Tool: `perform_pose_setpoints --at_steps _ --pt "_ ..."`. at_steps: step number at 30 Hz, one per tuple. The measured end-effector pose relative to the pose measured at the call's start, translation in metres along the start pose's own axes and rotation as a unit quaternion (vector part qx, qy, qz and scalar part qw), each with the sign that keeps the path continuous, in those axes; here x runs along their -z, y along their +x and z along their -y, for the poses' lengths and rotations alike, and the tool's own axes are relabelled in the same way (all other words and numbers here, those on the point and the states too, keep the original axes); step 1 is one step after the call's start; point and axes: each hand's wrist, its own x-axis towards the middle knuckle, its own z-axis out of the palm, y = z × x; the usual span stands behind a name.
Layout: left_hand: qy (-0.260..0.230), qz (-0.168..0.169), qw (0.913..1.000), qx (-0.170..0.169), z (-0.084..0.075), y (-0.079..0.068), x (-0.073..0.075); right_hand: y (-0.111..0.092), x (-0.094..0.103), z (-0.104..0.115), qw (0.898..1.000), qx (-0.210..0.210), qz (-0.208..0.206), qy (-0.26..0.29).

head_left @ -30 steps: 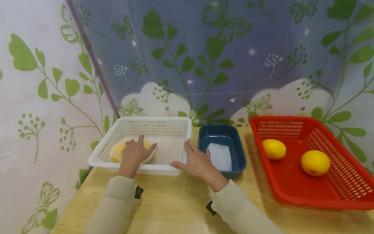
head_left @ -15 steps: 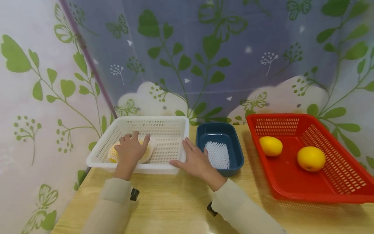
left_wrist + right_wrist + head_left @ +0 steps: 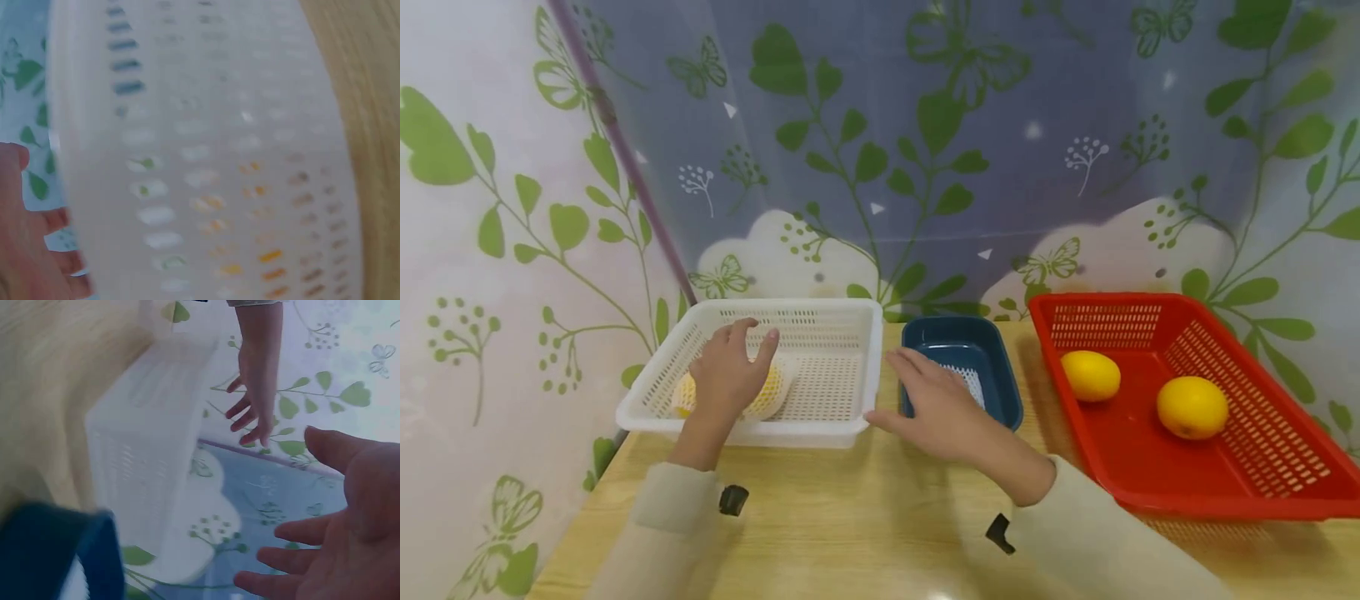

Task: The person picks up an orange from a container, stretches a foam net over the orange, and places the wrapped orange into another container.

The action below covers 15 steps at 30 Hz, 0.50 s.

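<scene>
From where I stand, the left hand (image 3: 727, 375) hangs over the white basket (image 3: 820, 429) near the tabletop's (image 3: 850, 517) far left corner, fingers apart and loosely bent, pinching nothing. Below it, on the basket's floor, lie two yellow fruits in mesh: one netted fruit (image 3: 768, 392) toward the middle, the other netted fruit (image 3: 683, 394) by the left wall, both partly hidden by that hand. The right hand (image 3: 943, 408) hovers over the near left corner of the blue tray (image 3: 1011, 392), its bare palm showing in the right wrist view, thumb well out and fingers loosely spread, holding nothing. Under it in the tray lies a white net (image 3: 972, 383), mostly covered; I can't tell whether it's one or several. Toward the tabletop's right end sits the red basket (image 3: 1112, 475) with two bare fruits, a bare fruit (image 3: 1090, 376) against its left wall and a second bare fruit (image 3: 1192, 407) nearer the middle. I'd judge the step in hand to be the turn from the netted pair to fresh mesh. A sound next move would call for right fingertips pinching the net's edge, lifting just one layer, and the left hand coming clear of the basket to help open it.
</scene>
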Motion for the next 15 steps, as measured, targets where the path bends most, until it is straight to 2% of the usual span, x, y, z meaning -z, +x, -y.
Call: perform_pose_setpoints --at_steps 4,8,15 --pt "0.000 0.020 0.9988 -0.045 -0.032 -0.010 0.008 -0.016 0.033 -0.010 0.998 0.011 0.009 -0.063" --pt "-0.004 0.047 0.9941 -0.098 -0.066 -0.029 0.011 -0.028 0.055 -0.028 0.994 0.001 0.016 -0.109" --pt "-0.012 0.074 0.9826 -0.170 -0.122 -0.062 -0.001 -0.048 0.081 -0.060 0.985 -0.029 0.043 -0.166"
